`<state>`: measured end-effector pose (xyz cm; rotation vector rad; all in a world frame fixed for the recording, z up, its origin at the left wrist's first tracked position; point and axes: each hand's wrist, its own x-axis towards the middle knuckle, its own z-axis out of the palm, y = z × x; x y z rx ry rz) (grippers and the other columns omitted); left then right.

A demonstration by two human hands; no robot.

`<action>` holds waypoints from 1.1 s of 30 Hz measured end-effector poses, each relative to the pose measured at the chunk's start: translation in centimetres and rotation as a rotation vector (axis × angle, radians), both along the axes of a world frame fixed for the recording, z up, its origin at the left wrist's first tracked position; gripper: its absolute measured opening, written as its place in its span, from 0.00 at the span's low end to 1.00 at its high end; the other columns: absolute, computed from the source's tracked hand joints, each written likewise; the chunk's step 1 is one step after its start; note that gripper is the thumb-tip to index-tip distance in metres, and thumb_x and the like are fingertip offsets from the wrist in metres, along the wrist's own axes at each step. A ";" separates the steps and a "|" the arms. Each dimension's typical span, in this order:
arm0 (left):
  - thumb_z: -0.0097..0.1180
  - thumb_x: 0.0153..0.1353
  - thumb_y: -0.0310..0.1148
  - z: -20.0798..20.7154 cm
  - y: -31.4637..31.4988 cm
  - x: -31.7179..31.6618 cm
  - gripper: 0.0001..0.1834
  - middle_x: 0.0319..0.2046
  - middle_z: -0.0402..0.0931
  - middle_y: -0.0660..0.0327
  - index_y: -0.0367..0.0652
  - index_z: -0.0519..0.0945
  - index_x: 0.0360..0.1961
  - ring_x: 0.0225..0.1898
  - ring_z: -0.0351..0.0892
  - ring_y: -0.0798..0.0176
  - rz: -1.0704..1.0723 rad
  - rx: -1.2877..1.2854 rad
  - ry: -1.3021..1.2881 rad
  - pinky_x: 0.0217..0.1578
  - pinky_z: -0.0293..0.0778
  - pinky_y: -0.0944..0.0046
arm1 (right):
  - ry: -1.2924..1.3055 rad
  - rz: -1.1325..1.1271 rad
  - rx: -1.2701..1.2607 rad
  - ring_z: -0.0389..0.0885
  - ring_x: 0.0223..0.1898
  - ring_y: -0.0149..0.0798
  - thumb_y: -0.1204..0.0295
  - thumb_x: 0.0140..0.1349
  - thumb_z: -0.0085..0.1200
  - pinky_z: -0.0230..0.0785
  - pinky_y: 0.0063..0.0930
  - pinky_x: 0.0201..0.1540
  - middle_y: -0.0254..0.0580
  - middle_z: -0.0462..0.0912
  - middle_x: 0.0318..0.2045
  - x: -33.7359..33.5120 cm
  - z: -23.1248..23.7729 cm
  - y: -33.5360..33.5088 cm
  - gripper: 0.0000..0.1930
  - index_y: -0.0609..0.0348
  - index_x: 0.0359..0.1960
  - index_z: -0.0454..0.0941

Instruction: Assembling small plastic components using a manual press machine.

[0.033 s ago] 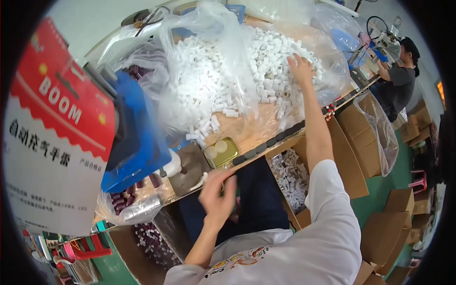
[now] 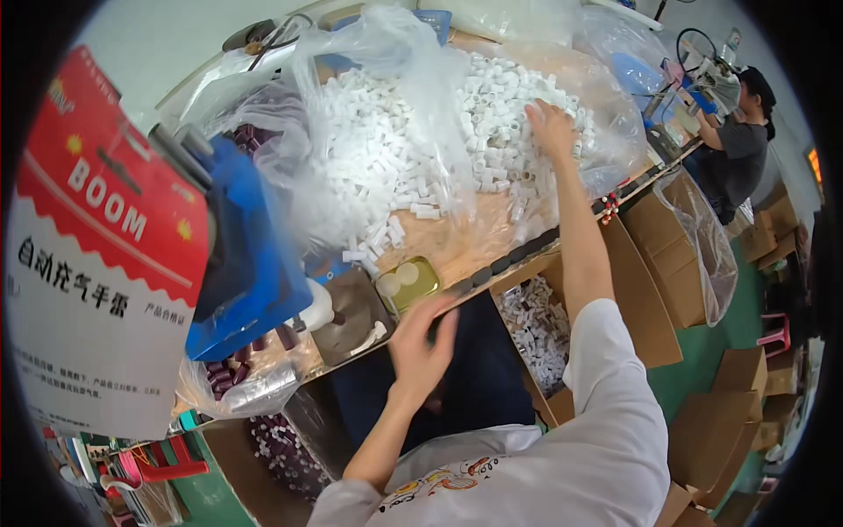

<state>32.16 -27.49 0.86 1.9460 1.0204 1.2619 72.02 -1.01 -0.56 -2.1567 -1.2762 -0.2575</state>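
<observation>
White short plastic tubes (image 2: 373, 132) lie in a wide heap on the table, partly under clear plastic film. On the right part of the heap rests my right hand (image 2: 553, 132), fingers reaching among the tubes and loosely apart; whatever lies under the fingertips is hidden. My left hand (image 2: 421, 351) hovers at the table's front edge, over my dark-clothed lap. Its thumb and fingers are apart, slightly blurred, with nothing visible between them. Just beyond it stand a yellowish tin (image 2: 409, 281) with round pale pieces inside and a grey tray (image 2: 351, 321).
An open carton (image 2: 536, 334) of white pieces stands below the table's edge; another carton (image 2: 281, 457) holds maroon and white pieces. A blue bin (image 2: 250, 255) and a printed red-and-white card (image 2: 105, 246) crowd the left. A co-worker (image 2: 738, 140) sits at the far right.
My left hand has moved up and to the right, nearer the table's edge. My right hand has shifted slightly left within the white tubes.
</observation>
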 end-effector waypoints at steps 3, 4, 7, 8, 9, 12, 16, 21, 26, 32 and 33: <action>0.57 0.65 0.25 0.0 6.1 8.5 0.17 0.55 0.79 0.48 0.35 0.79 0.55 0.55 0.80 0.51 -0.118 -0.176 -0.156 0.56 0.73 0.57 | -0.004 0.072 0.137 0.65 0.67 0.64 0.40 0.63 0.52 0.56 0.74 0.62 0.50 0.71 0.67 -0.8 -0.8 -0.2 0.29 0.37 0.62 0.78; 0.54 0.65 0.22 -1.5 8.0 9.7 0.19 0.56 0.78 0.45 0.34 0.78 0.57 0.57 0.78 0.50 -0.076 -0.113 -0.170 0.59 0.71 0.57 | -0.047 0.121 0.114 0.66 0.66 0.64 0.42 0.63 0.53 0.57 0.72 0.62 0.49 0.72 0.66 -3.4 -1.0 -0.3 0.28 0.39 0.60 0.78; 0.53 0.62 0.20 -5.6 11.2 10.4 0.20 0.57 0.76 0.43 0.36 0.79 0.56 0.59 0.76 0.43 0.056 -0.093 0.038 0.60 0.70 0.53 | -0.028 0.227 0.170 0.69 0.63 0.63 0.46 0.64 0.54 0.58 0.70 0.62 0.48 0.73 0.65 -6.0 -2.3 -1.0 0.25 0.42 0.58 0.80; 0.53 0.62 0.20 -5.6 11.1 10.2 0.20 0.57 0.76 0.43 0.36 0.79 0.56 0.59 0.76 0.43 0.044 -0.095 0.040 0.60 0.70 0.53 | 0.044 0.301 0.241 0.71 0.62 0.62 0.48 0.64 0.54 0.59 0.69 0.61 0.48 0.73 0.64 -6.2 -3.2 -1.4 0.24 0.42 0.57 0.80; 0.54 0.60 0.20 -5.4 10.6 9.2 0.20 0.56 0.77 0.42 0.36 0.80 0.55 0.58 0.76 0.41 0.060 -0.003 0.212 0.59 0.71 0.52 | 0.052 0.295 0.236 0.71 0.62 0.62 0.48 0.64 0.54 0.59 0.69 0.61 0.48 0.73 0.64 -7.1 -3.4 -2.1 0.24 0.42 0.57 0.80; 0.56 0.56 0.20 -5.6 10.8 7.2 0.19 0.54 0.77 0.42 0.34 0.81 0.51 0.54 0.76 0.38 0.091 0.084 0.363 0.57 0.72 0.51 | 0.015 0.264 0.138 0.72 0.60 0.61 0.53 0.66 0.53 0.62 0.67 0.59 0.49 0.75 0.62 -10.3 -2.6 -3.7 0.19 0.44 0.53 0.81; 0.59 0.55 0.21 -4.3 10.7 6.6 0.14 0.50 0.79 0.42 0.32 0.84 0.45 0.52 0.77 0.38 0.060 0.011 0.331 0.55 0.73 0.51 | -0.086 0.210 0.209 0.75 0.58 0.61 0.59 0.67 0.52 0.65 0.65 0.55 0.48 0.76 0.60 -12.7 -2.6 -5.2 0.14 0.46 0.51 0.80; 0.61 0.58 0.24 -0.1 7.5 4.1 0.14 0.50 0.80 0.42 0.34 0.84 0.46 0.52 0.78 0.38 0.002 -0.162 0.428 0.53 0.74 0.50 | 0.099 0.361 0.159 0.76 0.57 0.60 0.66 0.68 0.53 0.71 0.54 0.55 0.53 0.76 0.60 -13.8 -2.9 -6.4 0.15 0.52 0.54 0.78; 0.64 0.57 0.28 10.3 -0.8 0.2 0.16 0.50 0.82 0.49 0.38 0.87 0.47 0.51 0.82 0.48 -0.355 -0.055 0.139 0.53 0.76 0.54 | -0.201 0.342 0.133 0.80 0.50 0.59 0.69 0.66 0.55 0.75 0.46 0.52 0.55 0.78 0.56 -9.8 -1.7 -7.8 0.16 0.55 0.55 0.78; 0.56 0.60 0.34 18.1 -8.3 -1.3 0.11 0.36 0.85 0.63 0.49 0.90 0.35 0.41 0.86 0.62 -0.371 0.447 -0.157 0.46 0.81 0.59 | -0.044 0.684 0.239 0.83 0.43 0.52 0.72 0.62 0.57 0.76 0.38 0.46 0.52 0.85 0.44 -18.3 3.9 -7.1 0.11 0.57 0.45 0.84; 0.56 0.60 0.36 18.2 -9.2 -1.9 0.11 0.32 0.86 0.64 0.50 0.90 0.35 0.39 0.87 0.63 -0.305 0.447 -0.241 0.44 0.84 0.60 | 0.074 0.821 0.136 0.84 0.41 0.53 0.72 0.61 0.58 0.77 0.40 0.44 0.51 0.85 0.38 -20.9 3.7 -6.8 0.08 0.58 0.40 0.84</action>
